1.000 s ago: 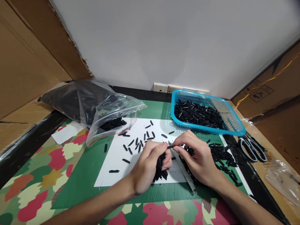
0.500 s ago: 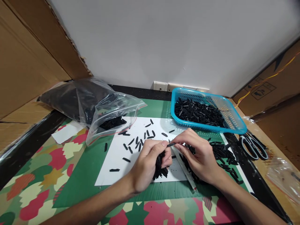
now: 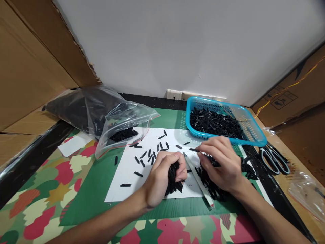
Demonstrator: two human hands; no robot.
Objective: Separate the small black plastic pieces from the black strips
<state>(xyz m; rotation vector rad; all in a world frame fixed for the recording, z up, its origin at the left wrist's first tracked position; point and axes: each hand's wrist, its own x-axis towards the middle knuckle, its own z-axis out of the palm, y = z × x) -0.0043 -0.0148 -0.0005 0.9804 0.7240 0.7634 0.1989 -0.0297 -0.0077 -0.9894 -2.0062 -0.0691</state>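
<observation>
Left hand: clenched round a bundle of short black plastic sticks, gathered upright over the white paper sheet at the mat's centre. Right hand: pinches one black stick, drawn apart. Blue plastic basket, far right corner, holds more.

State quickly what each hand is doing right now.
Left hand: closed around a bundle of black pieces.
Right hand: fingertips pinching a single black piece.
</observation>
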